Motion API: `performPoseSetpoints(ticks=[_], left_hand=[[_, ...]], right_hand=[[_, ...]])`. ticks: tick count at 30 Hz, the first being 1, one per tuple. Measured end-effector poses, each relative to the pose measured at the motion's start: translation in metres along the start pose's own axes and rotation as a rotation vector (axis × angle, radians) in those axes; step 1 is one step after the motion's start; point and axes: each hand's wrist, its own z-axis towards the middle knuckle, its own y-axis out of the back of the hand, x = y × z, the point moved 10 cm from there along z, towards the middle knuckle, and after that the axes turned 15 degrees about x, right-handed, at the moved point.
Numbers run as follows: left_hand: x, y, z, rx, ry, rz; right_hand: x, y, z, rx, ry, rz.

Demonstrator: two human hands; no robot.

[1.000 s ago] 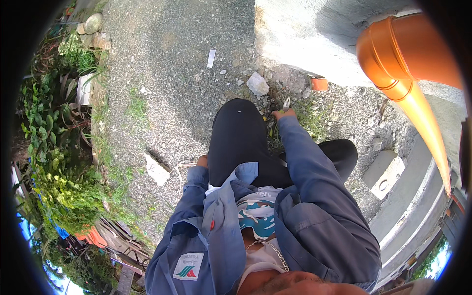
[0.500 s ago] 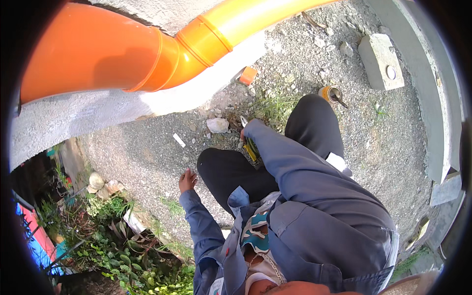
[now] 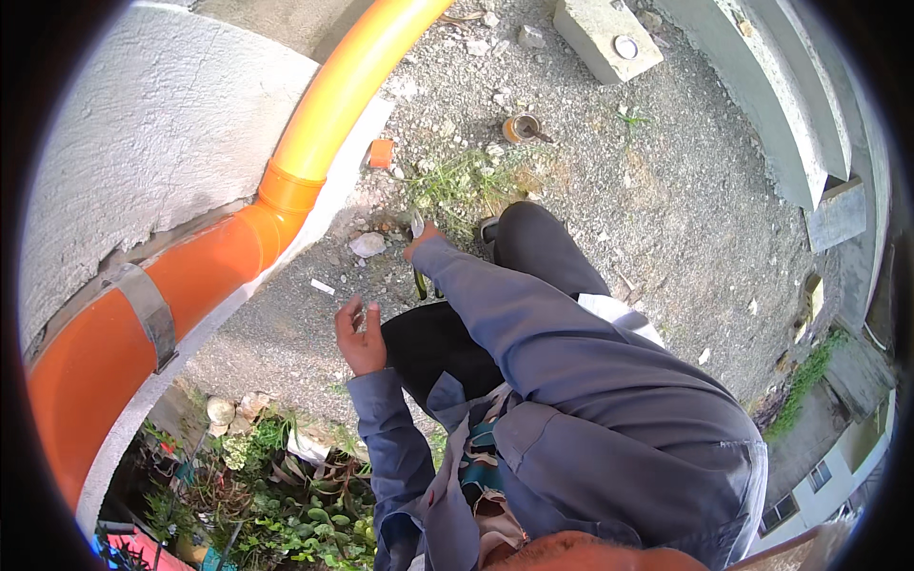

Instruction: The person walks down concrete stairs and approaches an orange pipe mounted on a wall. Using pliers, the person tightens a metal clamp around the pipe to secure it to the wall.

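Observation:
My right hand (image 3: 422,242) is closed around a tool that looks like pliers, its pale metal jaws (image 3: 417,227) poking out past the fingers. Dark and yellow-green handles (image 3: 420,283) hang below that hand, partly hidden by the sleeve. Beside my knee, my left hand (image 3: 360,340) is raised with its fingers apart and holds nothing. On the gravel just beyond it lies a short white strip (image 3: 323,286). A pale stone (image 3: 367,245) rests to the left of my right hand.
A large orange pipe (image 3: 314,114) bends along the white wall (image 3: 190,105) at left. An orange pipe piece (image 3: 381,153), a can (image 3: 521,128) with a stick-like tool and a concrete block (image 3: 595,43) bearing a round lid (image 3: 625,47) stand farther off. Plants (image 3: 314,519) grow lower left.
The view has swung, so the ground things sit farther left and higher. My left hand has lifted and its fingers have spread. My right hand still grips the pliers.

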Motion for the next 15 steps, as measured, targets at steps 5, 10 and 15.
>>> performPoseSetpoints(ticks=[5,10,15], left_hand=[[-0.108,-0.07,-0.028,0.559,-0.203,0.151],[-0.161,-0.065,-0.052,0.436,-0.087,0.05],[-0.234,-0.083,-0.079,0.693,0.047,-0.259]], right_hand=[[0.03,0.068,-0.073,0.175,0.004,-0.335],[0.031,0.145,-0.21,0.332,0.162,-0.355],[0.017,0.205,-0.385,0.475,0.426,0.286]])
